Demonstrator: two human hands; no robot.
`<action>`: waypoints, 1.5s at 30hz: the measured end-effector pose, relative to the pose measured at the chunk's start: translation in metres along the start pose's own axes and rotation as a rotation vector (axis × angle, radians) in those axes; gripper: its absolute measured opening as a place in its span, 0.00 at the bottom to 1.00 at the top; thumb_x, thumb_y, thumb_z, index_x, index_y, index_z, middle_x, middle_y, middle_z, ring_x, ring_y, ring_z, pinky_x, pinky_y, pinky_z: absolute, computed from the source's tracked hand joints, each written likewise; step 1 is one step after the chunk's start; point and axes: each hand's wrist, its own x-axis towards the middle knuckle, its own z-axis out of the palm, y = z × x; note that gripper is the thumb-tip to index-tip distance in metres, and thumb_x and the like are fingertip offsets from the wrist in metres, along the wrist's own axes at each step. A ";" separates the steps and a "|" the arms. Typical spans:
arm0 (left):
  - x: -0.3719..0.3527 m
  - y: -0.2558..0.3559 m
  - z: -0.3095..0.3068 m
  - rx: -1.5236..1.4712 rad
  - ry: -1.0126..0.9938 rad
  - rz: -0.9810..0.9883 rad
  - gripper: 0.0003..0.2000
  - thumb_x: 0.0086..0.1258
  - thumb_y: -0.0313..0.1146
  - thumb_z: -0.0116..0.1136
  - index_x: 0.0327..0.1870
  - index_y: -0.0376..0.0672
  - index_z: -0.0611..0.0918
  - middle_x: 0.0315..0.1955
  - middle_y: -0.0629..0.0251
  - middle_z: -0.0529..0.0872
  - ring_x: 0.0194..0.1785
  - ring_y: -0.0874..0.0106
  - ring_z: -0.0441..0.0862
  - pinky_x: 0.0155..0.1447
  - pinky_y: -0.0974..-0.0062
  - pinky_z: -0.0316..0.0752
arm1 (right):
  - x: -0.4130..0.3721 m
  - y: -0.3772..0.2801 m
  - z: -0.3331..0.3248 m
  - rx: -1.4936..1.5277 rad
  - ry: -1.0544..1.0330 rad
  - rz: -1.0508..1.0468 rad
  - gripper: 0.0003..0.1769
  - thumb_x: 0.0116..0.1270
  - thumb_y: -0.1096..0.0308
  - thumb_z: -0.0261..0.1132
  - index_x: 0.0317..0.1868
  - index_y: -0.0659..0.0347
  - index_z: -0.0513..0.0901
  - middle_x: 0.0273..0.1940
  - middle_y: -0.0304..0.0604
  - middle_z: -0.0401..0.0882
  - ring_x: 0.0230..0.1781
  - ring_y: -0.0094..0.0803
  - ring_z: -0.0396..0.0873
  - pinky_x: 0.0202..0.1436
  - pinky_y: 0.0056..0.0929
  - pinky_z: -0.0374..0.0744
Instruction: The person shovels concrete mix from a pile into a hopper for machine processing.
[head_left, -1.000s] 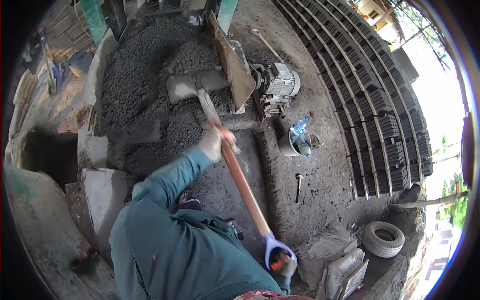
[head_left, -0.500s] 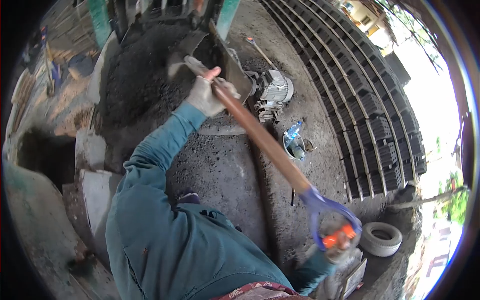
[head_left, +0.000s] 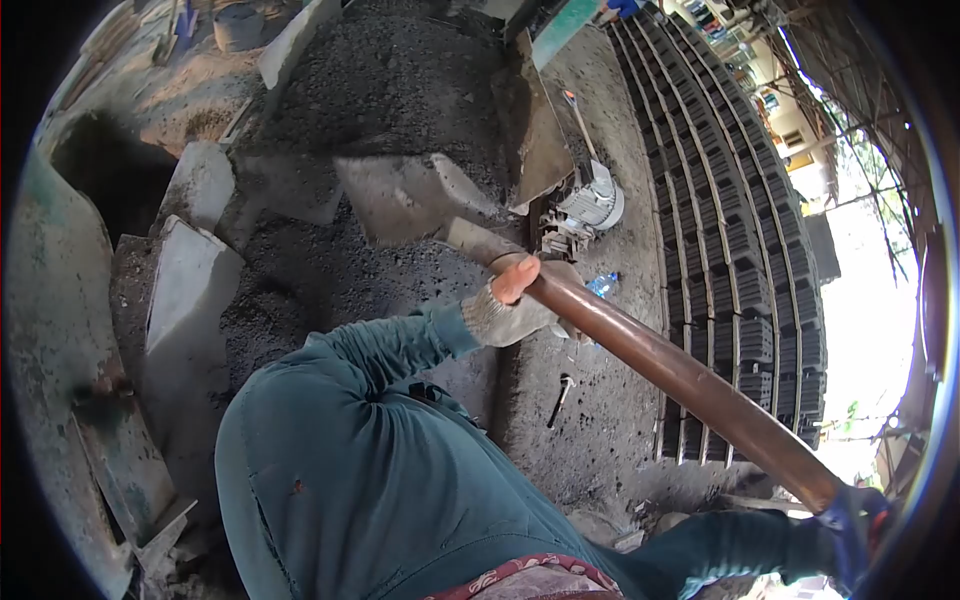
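A long-handled shovel (head_left: 690, 375) slants across the view, its wooden shaft running from the upper middle to the lower right. My left hand (head_left: 515, 312), in a pale glove with the thumb bare, is wrapped round the shaft just above the metal socket. At the far right edge my right hand (head_left: 828, 550) is closed at the blue handle, mostly in shadow. The grey blade (head_left: 395, 198), a little blurred, is over the dark, gravelly mix (head_left: 350, 95) at the bin's near edge.
An electric motor (head_left: 593, 206) stands beside the bin wall (head_left: 540, 125), with a second shovel (head_left: 580, 120) behind it. Stacked dark blocks (head_left: 735, 240) line the right. A hammer (head_left: 562, 400) and plastic bottle (head_left: 602, 284) are on the ground. A dark pit (head_left: 110, 165) opens at left.
The shovel has been drawn back toward me and to the right, both hands moving with it. Its blade now shows nearer, and my view has shifted.
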 end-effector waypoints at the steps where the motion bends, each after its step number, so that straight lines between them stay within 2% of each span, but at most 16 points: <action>1: -0.005 0.004 -0.001 0.005 -0.010 0.050 0.36 0.72 0.67 0.43 0.54 0.36 0.77 0.49 0.49 0.83 0.52 0.56 0.82 0.58 0.56 0.76 | 0.024 -0.009 0.018 0.095 0.080 0.057 0.23 0.72 0.54 0.58 0.51 0.68 0.67 0.30 0.39 0.68 0.22 0.27 0.68 0.22 0.25 0.69; 5: -0.016 0.079 -0.006 0.172 0.132 0.137 0.44 0.66 0.76 0.37 0.52 0.35 0.77 0.51 0.47 0.81 0.57 0.53 0.78 0.62 0.51 0.69 | 0.118 -0.109 0.057 0.533 0.313 0.620 0.24 0.71 0.52 0.60 0.50 0.68 0.72 0.28 0.38 0.68 0.22 0.28 0.67 0.24 0.25 0.67; 8: 0.003 0.150 -0.055 -0.214 0.115 0.284 0.46 0.62 0.77 0.38 0.49 0.34 0.79 0.50 0.47 0.82 0.58 0.52 0.77 0.65 0.47 0.65 | 0.188 -0.205 0.062 0.651 0.381 0.930 0.26 0.71 0.53 0.60 0.55 0.69 0.72 0.31 0.40 0.72 0.23 0.29 0.69 0.24 0.24 0.68; 13: 0.052 0.247 -0.152 -0.240 0.462 0.246 0.36 0.59 0.68 0.52 0.38 0.33 0.84 0.40 0.48 0.85 0.49 0.52 0.80 0.60 0.50 0.70 | 0.165 -0.244 0.048 0.755 -0.109 0.323 0.17 0.66 0.62 0.69 0.46 0.70 0.83 0.35 0.46 0.82 0.29 0.32 0.79 0.30 0.29 0.77; 16: 0.069 0.273 -0.229 -0.257 0.579 0.151 0.32 0.60 0.62 0.54 0.35 0.32 0.84 0.34 0.50 0.86 0.42 0.53 0.81 0.56 0.53 0.74 | 0.137 -0.313 0.008 1.239 -0.415 0.808 0.18 0.64 0.62 0.73 0.46 0.69 0.82 0.34 0.47 0.83 0.33 0.32 0.82 0.34 0.30 0.82; 23: 0.120 0.290 -0.271 -0.141 0.994 0.123 0.12 0.64 0.38 0.61 0.33 0.42 0.72 0.25 0.61 0.76 0.30 0.62 0.75 0.43 0.59 0.75 | -0.009 -0.386 -0.052 0.893 -0.938 1.176 0.15 0.56 0.66 0.77 0.36 0.60 0.79 0.34 0.42 0.84 0.34 0.33 0.86 0.37 0.29 0.83; 25: 0.156 0.282 -0.241 0.014 1.329 0.074 0.12 0.66 0.36 0.60 0.39 0.44 0.69 0.29 0.59 0.75 0.31 0.63 0.75 0.41 0.58 0.75 | -0.090 -0.423 -0.066 0.924 -0.921 1.315 0.08 0.61 0.71 0.71 0.36 0.59 0.80 0.34 0.41 0.85 0.31 0.32 0.85 0.35 0.29 0.82; 26: 0.158 0.266 -0.244 0.062 1.222 0.110 0.12 0.67 0.35 0.60 0.41 0.45 0.69 0.30 0.59 0.75 0.31 0.63 0.75 0.40 0.57 0.75 | -0.129 -0.429 -0.078 0.815 -1.007 1.230 0.08 0.61 0.71 0.70 0.38 0.61 0.80 0.32 0.42 0.83 0.27 0.33 0.82 0.30 0.29 0.79; 28: 0.148 0.213 -0.259 0.141 1.007 0.198 0.11 0.68 0.34 0.59 0.43 0.46 0.69 0.30 0.60 0.76 0.31 0.63 0.75 0.39 0.55 0.74 | -0.180 -0.409 -0.109 1.334 -1.091 2.000 0.04 0.64 0.70 0.66 0.35 0.60 0.83 0.26 0.35 0.78 0.26 0.24 0.77 0.27 0.24 0.71; 30: 0.093 0.151 -0.174 0.019 0.694 0.074 0.10 0.70 0.38 0.59 0.31 0.48 0.72 0.24 0.66 0.74 0.29 0.64 0.75 0.46 0.53 0.72 | -0.289 -0.415 -0.157 1.279 -1.149 2.625 0.04 0.66 0.70 0.62 0.35 0.60 0.83 0.25 0.35 0.75 0.22 0.23 0.73 0.24 0.27 0.69; 34: -0.038 0.016 -0.092 -0.074 0.594 0.072 0.05 0.68 0.30 0.60 0.33 0.41 0.78 0.31 0.60 0.80 0.38 0.59 0.80 0.52 0.53 0.76 | -0.523 -0.445 -0.301 0.948 -1.584 2.730 0.12 0.68 0.64 0.54 0.26 0.56 0.77 0.19 0.40 0.72 0.15 0.34 0.71 0.18 0.34 0.70; 35: -0.069 -0.012 -0.075 -0.041 0.666 0.122 0.04 0.66 0.28 0.61 0.33 0.41 0.78 0.31 0.60 0.80 0.39 0.59 0.80 0.52 0.53 0.76 | -0.499 -0.424 -0.300 0.847 -1.745 2.792 0.13 0.69 0.62 0.54 0.27 0.57 0.77 0.19 0.40 0.72 0.15 0.34 0.70 0.18 0.34 0.71; 37: -0.136 -0.062 -0.076 -0.109 0.885 0.174 0.05 0.64 0.29 0.64 0.34 0.42 0.79 0.28 0.60 0.80 0.37 0.58 0.80 0.51 0.53 0.76 | -0.497 -0.401 -0.318 0.788 -2.274 2.369 0.14 0.70 0.60 0.54 0.29 0.58 0.78 0.21 0.40 0.73 0.17 0.34 0.72 0.19 0.35 0.72; 40: -0.232 -0.120 -0.084 -0.283 1.352 0.311 0.07 0.64 0.32 0.65 0.32 0.44 0.78 0.26 0.60 0.79 0.32 0.58 0.80 0.45 0.51 0.76 | -0.672 -0.436 -0.384 1.002 -2.672 1.734 0.13 0.68 0.59 0.58 0.31 0.59 0.79 0.23 0.41 0.73 0.20 0.33 0.73 0.22 0.35 0.75; 42: -0.291 -0.150 -0.085 -0.380 1.631 0.379 0.08 0.63 0.33 0.65 0.31 0.45 0.77 0.25 0.60 0.79 0.30 0.58 0.79 0.43 0.51 0.76 | -0.610 -0.425 -0.347 1.180 -3.009 1.409 0.10 0.66 0.62 0.61 0.31 0.59 0.78 0.23 0.41 0.72 0.20 0.35 0.72 0.24 0.38 0.76; 45: -0.345 -0.174 -0.064 -0.576 1.841 0.546 0.09 0.63 0.35 0.66 0.30 0.46 0.76 0.23 0.61 0.77 0.27 0.57 0.78 0.39 0.50 0.75 | -0.549 -0.431 -0.310 1.506 -3.076 1.015 0.07 0.64 0.66 0.63 0.33 0.60 0.78 0.24 0.42 0.72 0.22 0.37 0.73 0.26 0.42 0.78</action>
